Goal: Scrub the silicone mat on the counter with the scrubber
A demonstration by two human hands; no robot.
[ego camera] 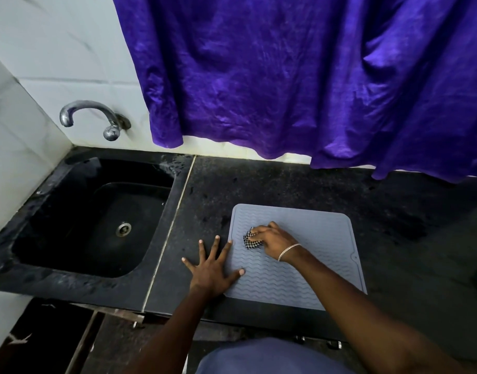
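A grey silicone mat [318,233] with a wavy ribbed pattern lies flat on the black counter [285,182]. My right hand [275,238] grips a small black-and-white checkered scrubber [250,242] and holds it down on the mat's left part. My left hand [213,268] lies flat with fingers spread across the mat's left edge. Its thumb and index fingertip rest on the mat, the other fingers on the counter.
A black sink [97,220] with a metal drain sits to the left, and a chrome tap [97,117] sticks out of the tiled wall above it. A purple curtain [299,76] hangs over the back of the counter. The counter's front edge runs just below the mat.
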